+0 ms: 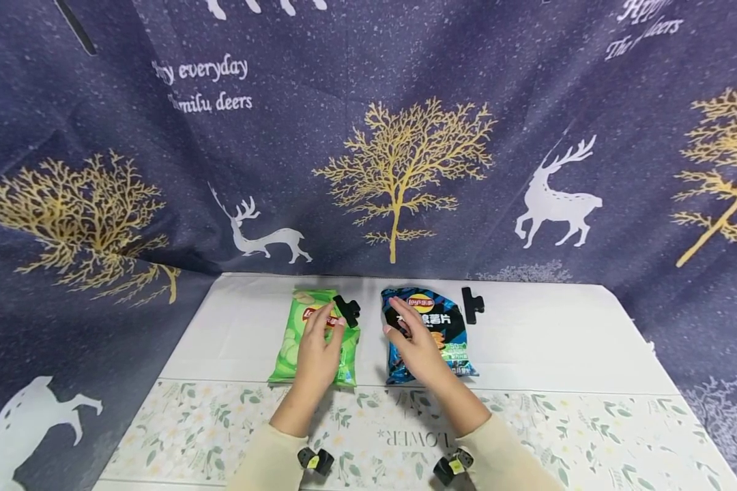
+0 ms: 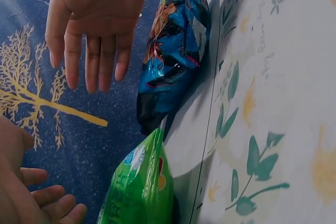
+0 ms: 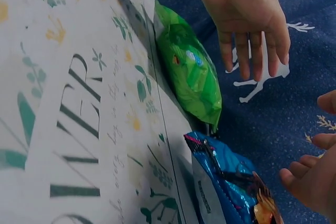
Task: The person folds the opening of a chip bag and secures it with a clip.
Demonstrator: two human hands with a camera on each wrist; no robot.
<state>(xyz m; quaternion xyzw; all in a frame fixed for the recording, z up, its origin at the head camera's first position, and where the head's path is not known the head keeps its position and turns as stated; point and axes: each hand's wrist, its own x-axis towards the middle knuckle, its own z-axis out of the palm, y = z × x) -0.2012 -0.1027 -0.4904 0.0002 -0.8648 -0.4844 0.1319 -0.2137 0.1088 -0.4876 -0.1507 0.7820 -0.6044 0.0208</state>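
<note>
A green bag of chips (image 1: 293,339) lies flat on the table, left of centre. My left hand (image 1: 319,351) hovers over it with relaxed, nearly straight fingers, holding nothing. To the right lies a blue and black bag of chips (image 1: 456,351). Above that bag is my right hand (image 1: 422,348), its fingers loosely extended and nothing between them. A black clip (image 1: 347,311) sits by the green bag's upper right edge, close to the left fingertips. Another black clip (image 1: 473,305) lies just right of the blue bag. Both bags look puffed up in the wrist views.
The white table (image 1: 546,334) has a floral-printed strip (image 1: 577,436) along its near side. Behind the table hangs a dark blue cloth (image 1: 356,61) printed with deer and golden trees. A small black device is strapped on each wrist over cream sleeves (image 1: 267,457).
</note>
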